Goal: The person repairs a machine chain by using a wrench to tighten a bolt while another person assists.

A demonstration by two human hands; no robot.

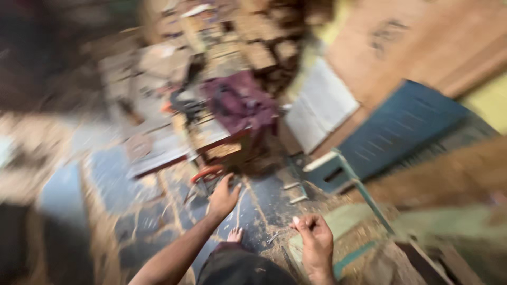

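1. My left hand [223,198] reached forward, fingers spread and holding nothing, just short of a blurred red curved metal frame [207,173].
2. My right hand [315,238], well apart from it, was curled shut; contents indiscernible.

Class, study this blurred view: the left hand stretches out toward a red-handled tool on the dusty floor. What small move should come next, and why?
Probably reach the left hand a little further and close it on the red-handled tool. Its fingers are spread and stop just short of the red handle, apart from it. The right hand is loosely curled; whether it holds anything cannot be told through the blur.
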